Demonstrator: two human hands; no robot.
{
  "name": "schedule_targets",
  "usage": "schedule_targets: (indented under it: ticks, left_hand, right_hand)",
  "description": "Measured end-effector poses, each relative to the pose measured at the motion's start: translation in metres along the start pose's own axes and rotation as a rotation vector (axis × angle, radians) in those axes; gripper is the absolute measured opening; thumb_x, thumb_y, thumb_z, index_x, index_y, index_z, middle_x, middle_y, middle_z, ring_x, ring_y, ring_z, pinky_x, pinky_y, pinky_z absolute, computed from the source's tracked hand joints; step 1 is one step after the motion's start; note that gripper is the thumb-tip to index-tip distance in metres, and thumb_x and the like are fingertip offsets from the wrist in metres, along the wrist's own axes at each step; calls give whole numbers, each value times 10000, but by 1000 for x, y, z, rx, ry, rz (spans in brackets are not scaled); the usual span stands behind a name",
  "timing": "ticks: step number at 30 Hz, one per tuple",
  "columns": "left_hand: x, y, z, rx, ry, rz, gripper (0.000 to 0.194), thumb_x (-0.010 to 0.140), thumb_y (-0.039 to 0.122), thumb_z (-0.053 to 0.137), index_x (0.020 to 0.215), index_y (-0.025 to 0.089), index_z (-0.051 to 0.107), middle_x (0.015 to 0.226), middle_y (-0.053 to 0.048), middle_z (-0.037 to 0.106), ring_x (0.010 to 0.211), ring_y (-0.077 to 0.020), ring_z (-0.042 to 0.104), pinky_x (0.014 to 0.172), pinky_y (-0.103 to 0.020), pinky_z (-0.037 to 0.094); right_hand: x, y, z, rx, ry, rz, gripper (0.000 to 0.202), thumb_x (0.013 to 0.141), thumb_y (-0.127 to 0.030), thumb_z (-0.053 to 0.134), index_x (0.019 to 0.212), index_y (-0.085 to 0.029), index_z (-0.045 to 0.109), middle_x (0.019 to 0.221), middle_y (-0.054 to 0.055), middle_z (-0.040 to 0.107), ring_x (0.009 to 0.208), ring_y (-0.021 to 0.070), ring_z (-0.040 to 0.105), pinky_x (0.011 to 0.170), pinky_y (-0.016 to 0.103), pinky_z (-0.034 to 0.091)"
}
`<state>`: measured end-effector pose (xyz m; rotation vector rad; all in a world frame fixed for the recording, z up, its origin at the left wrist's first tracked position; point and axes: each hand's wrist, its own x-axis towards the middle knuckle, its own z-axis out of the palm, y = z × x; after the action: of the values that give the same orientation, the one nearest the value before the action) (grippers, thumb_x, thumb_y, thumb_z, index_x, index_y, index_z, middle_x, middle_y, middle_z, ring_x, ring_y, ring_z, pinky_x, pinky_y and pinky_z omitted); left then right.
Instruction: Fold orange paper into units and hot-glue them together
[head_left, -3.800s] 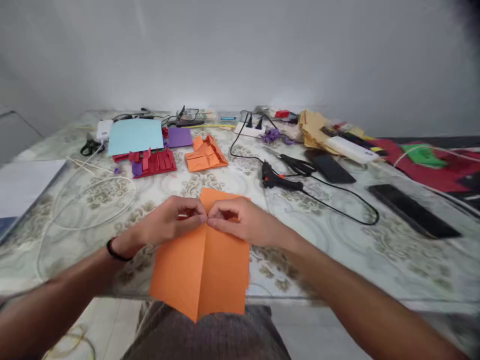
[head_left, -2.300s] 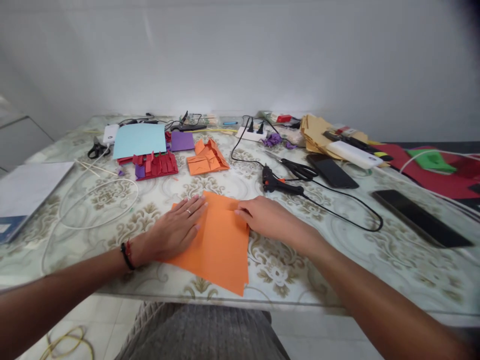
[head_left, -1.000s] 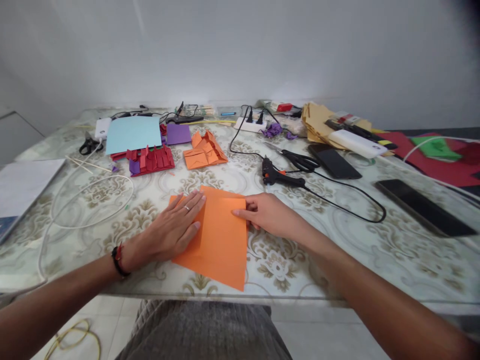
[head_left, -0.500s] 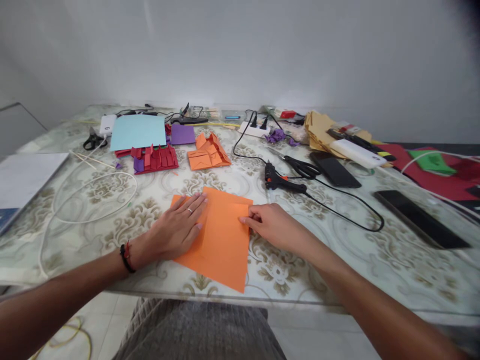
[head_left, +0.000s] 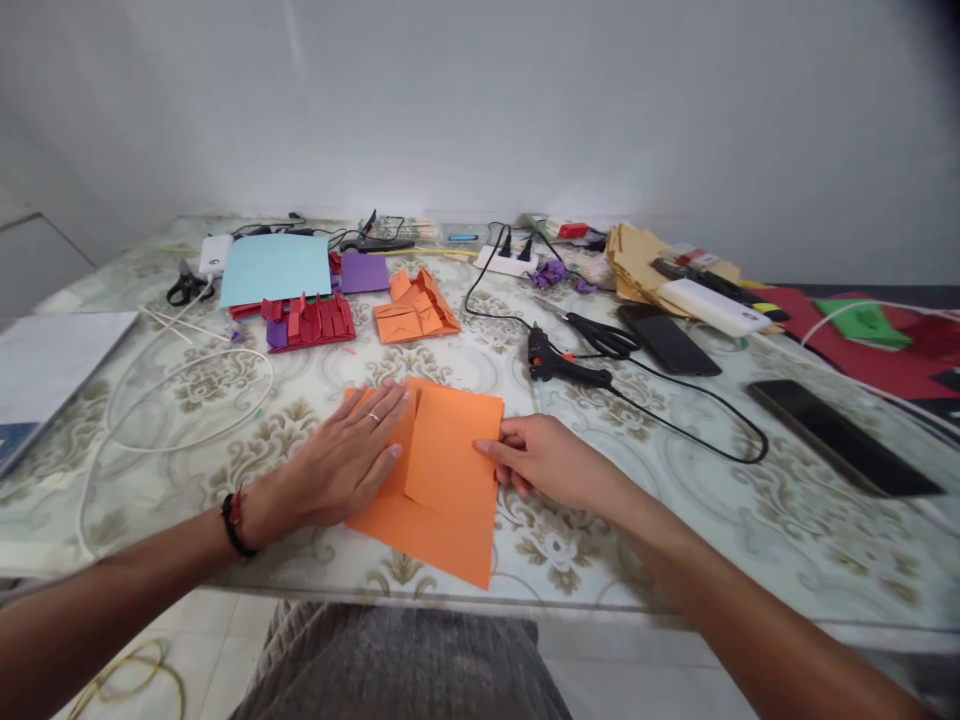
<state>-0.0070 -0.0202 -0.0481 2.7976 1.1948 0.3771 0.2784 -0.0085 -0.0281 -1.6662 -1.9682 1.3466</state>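
Orange paper lies on the patterned tabletop near its front edge, with a smaller orange rectangle on its upper right part. My left hand rests flat on the paper's left side, fingers stretched out, and covers that part. At the right edge, my right hand pinches the paper between thumb and fingers. Folded orange paper pieces sit behind the sheet. A black glue gun lies behind my right hand.
Scissors, two dark phones and a white power bank lie to the right. Red folded paper and a light blue sheet are at the back left. A white cable loops on the left.
The smaller orange rectangle now shows a distinct left and lower edge on the paper. My right hand has shifted slightly down, and its lower fingers have come into view. My left hand stays flat.
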Motion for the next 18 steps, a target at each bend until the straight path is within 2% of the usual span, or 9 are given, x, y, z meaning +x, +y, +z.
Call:
schedule_targets:
  ticks: [5, 11, 18]
  left_hand:
    - [-1, 0, 8, 22, -54, 2, 582, 1079, 273, 309, 1611, 38, 301, 1695, -217, 310, 1611, -330, 211, 1309, -547, 230]
    - [-2, 1, 12, 62, -55, -24, 599, 1094, 315, 281, 1631, 52, 272, 1715, -171, 292, 1616, -308, 202, 1322, -498, 196]
    - [-2, 1, 10, 55, -75, -24, 591, 1093, 318, 271, 1625, 60, 287, 1712, -169, 298, 1613, -305, 214, 1317, -510, 213]
  right_hand:
    - [1, 2, -1, -16, -19, 3, 395, 969, -466, 578, 682, -195, 563, 569, 10, 648, 418, 105, 539, 430, 224, 361]
    - [-7, -1, 3, -21, -69, 47, 343, 980, -364, 570, 688, -186, 547, 602, -5, 646, 399, 77, 529, 420, 204, 374]
    - [-10, 2, 3, -10, -72, 64, 360, 989, -355, 564, 670, -196, 511, 549, -39, 581, 355, 63, 477, 400, 205, 346]
